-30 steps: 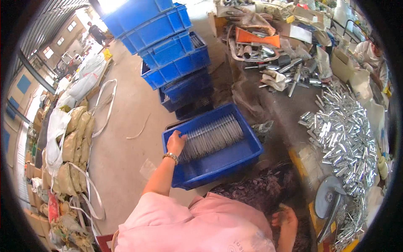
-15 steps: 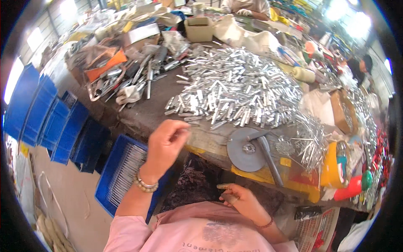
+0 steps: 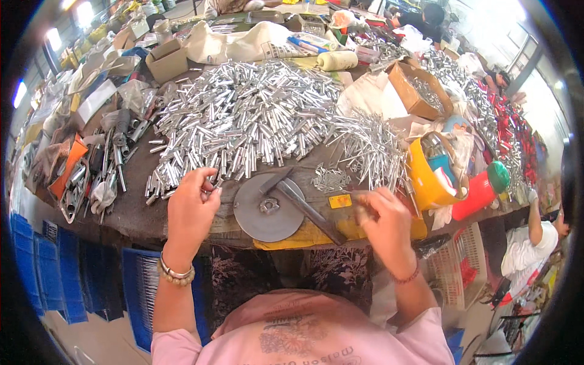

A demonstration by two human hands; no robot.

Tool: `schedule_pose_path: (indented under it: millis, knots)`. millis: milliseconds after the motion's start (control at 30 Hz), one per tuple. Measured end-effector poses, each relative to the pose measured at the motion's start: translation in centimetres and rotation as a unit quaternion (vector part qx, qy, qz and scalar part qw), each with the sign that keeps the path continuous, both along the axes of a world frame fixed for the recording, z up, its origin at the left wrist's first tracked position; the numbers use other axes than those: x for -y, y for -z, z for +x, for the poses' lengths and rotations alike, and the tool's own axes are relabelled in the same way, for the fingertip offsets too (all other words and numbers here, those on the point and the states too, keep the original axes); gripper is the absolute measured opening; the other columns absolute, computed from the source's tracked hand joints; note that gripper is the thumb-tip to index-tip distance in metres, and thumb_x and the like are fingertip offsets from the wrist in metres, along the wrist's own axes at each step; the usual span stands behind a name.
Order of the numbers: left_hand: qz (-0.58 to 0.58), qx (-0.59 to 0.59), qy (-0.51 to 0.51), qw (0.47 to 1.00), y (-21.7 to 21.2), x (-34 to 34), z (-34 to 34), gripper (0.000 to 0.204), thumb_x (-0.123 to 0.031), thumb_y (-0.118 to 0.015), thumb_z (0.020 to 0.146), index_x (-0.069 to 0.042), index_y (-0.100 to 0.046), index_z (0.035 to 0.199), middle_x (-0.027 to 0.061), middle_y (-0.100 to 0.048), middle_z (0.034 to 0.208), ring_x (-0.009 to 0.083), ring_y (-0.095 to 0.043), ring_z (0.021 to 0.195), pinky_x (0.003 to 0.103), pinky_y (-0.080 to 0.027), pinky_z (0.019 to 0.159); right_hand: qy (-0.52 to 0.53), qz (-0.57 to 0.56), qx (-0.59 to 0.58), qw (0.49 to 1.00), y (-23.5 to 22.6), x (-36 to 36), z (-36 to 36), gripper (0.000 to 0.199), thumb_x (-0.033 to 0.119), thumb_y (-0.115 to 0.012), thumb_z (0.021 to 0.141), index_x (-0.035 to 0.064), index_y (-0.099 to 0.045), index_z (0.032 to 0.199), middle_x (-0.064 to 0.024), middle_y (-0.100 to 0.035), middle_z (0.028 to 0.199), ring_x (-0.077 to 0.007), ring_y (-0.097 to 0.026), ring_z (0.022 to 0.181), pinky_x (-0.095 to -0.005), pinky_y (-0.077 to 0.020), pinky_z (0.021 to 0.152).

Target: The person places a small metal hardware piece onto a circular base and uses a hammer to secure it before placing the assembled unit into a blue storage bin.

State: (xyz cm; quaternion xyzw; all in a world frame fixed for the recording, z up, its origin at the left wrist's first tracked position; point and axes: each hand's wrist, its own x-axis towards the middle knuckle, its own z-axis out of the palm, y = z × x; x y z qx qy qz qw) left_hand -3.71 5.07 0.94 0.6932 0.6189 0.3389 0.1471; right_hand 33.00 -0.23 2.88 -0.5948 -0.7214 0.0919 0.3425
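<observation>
Across the middle of the desk [image 3: 137, 214]: silvery tubes [image 3: 243, 115], one big loose heap. Left hand [image 3: 192, 212] is over its near edge.

Why loose?

My guess: an open heap puts plenty of pieces within easy reach.

Is that hand gripping one?

Can't tell. Fingertips bunched close, something shiny by them (could just be the heap behind).

How do the tubes look?

Short, slim, bright, lying at all angles, some blown out to white by glare.

And nearer the body?

Grey disc [image 3: 250, 213] with a hammer [image 3: 313, 214] lying across it, handle toward the desk's front edge. Probably parked between the hands so either can get at it.

Right hand [image 3: 389, 226]?

Right of the handle, fingers curled. Can't tell if it holds anything.

Further out?

Thin metal pins [image 3: 372, 146] heaped right of the tubes, then a yellow container [image 3: 424, 177]. Blue crate [image 3: 129, 298] of rods sits low left, likely to spare desk space.
</observation>
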Motion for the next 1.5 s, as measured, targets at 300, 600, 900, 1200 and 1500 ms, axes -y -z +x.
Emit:
schedule_pose_path:
  millis: [300, 600, 900, 1200, 1500]
  knots:
    - [-0.197, 0.479, 0.105, 0.849, -0.1, 3.8, 2.4, 0.023, -0.003, -0.068, 0.102, -0.003, -0.067, 0.126, 0.0058, -0.072, 0.107, 0.015, -0.077, 0.096, 0.028, -0.065, 0.078, -0.006, 0.002, 0.27, 0.963, 0.3, -3.8, 1.7, 0.019, 0.002, -0.078, 0.079, 0.0074, -0.073, 0.098, -0.0109, -0.068, 0.1, -0.0339, -0.072, 0.1, -0.0466, -0.0601, 0.081]
    - [-0.182, 0.362, 0.146, 0.902, 0.7, 4.9, 2.7, 0.023, 0.002, -0.071, 0.102, -0.005, -0.07, 0.124, 0.0036, -0.067, 0.121, 0.0144, -0.075, 0.101, 0.028, -0.063, 0.082, -0.167, 0.07, 0.075, 0.981, -0.5, -0.7, -6.1, 0.021, 0.002, -0.079, 0.081, 0.0091, -0.077, 0.101, -0.0071, -0.072, 0.095, -0.0283, -0.073, 0.091, -0.0403, -0.0609, 0.079]
    - [-0.007, 0.039, 0.113, 0.993, -0.4, 5.3, 3.5, 0.019, -0.006, -0.087, 0.089, -0.004, -0.083, 0.108, 0.0094, -0.07, 0.098, 0.0256, -0.07, 0.089, 0.036, -0.056, 0.078, -0.2, 0.059, 0.096, 0.973, 0.7, -0.7, -9.1, 0.014, 0.003, -0.075, 0.08, 0.0085, -0.07, 0.092, -0.0071, -0.06, 0.09, -0.028, -0.068, 0.086, -0.0412, -0.0582, 0.074]
    - [0.059, 0.016, 0.138, 0.989, 0.0, 4.6, 3.3, 0.018, -0.007, -0.087, 0.087, -0.005, -0.082, 0.104, 0.01, -0.069, 0.094, 0.0294, -0.069, 0.088, 0.039, -0.055, 0.077, -0.197, 0.083, 0.094, 0.972, 0.7, -1.1, -9.9, 0.013, 0.003, -0.075, 0.081, 0.0091, -0.066, 0.089, -0.0069, -0.058, 0.089, -0.0273, -0.068, 0.085, -0.041, -0.0581, 0.073]
    - [0.058, 0.039, 0.147, 0.987, 0.6, 4.5, 3.0, 0.018, -0.005, -0.087, 0.087, -0.005, -0.082, 0.104, 0.01, -0.068, 0.094, 0.0291, -0.068, 0.088, 0.038, -0.054, 0.076, -0.198, 0.074, 0.086, 0.973, 0.7, -1.5, -9.8, 0.01, 0.004, -0.074, 0.085, 0.0083, -0.069, 0.092, -0.0074, -0.061, 0.092, -0.0283, -0.069, 0.087, -0.0417, -0.0587, 0.074]
